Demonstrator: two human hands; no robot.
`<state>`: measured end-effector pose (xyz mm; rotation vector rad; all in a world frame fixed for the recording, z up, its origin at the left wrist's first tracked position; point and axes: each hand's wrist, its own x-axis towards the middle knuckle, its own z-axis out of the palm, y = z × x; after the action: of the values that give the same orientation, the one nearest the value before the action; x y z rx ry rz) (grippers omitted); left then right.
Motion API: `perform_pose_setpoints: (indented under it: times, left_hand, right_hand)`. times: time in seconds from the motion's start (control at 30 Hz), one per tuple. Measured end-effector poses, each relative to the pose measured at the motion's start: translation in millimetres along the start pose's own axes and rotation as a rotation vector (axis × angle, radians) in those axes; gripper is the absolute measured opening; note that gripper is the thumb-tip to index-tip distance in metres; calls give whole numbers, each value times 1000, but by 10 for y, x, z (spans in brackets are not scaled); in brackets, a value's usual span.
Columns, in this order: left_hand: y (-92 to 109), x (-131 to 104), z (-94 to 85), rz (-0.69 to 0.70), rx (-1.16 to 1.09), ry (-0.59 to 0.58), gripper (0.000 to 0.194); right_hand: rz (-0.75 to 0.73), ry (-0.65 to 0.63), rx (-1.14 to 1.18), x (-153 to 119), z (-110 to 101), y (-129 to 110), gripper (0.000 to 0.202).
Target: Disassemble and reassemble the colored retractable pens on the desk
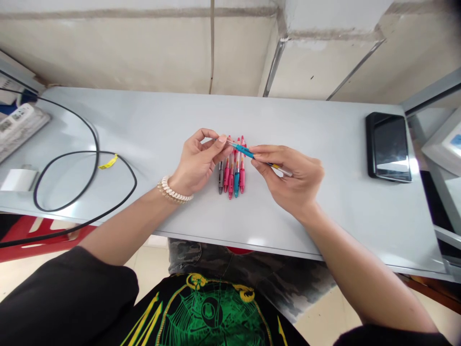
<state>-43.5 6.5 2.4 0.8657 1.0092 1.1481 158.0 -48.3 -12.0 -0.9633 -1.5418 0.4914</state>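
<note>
A pen with a blue grip (243, 150) is held slantwise above the table between my two hands. My right hand (293, 175) is closed around it, thumb and fingers at the blue part; a yellow and clear end sticks out below the fingers. My left hand (200, 158) pinches the thin, pale far end between thumb and fingertips. Whether that end is a separate piece I cannot tell. Under the hands lie several pens side by side: a grey pen (221, 179), pink pens (231, 185) and a blue pen (236, 183). Their upper ends are partly hidden by my hands and the held pen.
On the left a black cable (97, 139) with a yellow tag (108, 162) loops over the table (173, 110). A white charger (19, 179) sits near the left edge. At the right stands a black device (389, 147). A wall (144, 53) runs behind the table.
</note>
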Motion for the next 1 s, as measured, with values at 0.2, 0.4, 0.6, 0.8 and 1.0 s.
perform_pose_setpoints:
  times: [0.2,0.4,0.6,0.8,1.0]
  left_hand:
    - [-12,-16,24,2,-24,20,35]
    - [-35,-26,20,12,-29,11,40]
    - [-32,-50,52,50,-34,19,45]
    - [-42,-51,62,43,-50,12,45]
    - [-30,-46,66,36,-62,13,40]
  right_hand:
    - [44,8,-16,-30,7,16,8]
    - [43,41,-19,-15,17,-9,5]
    - [-2,92,4,-25,46,-8,7]
    - [19,105,13,-33,68,-13,8]
    - [26,108,18,-17,84,-72,4]
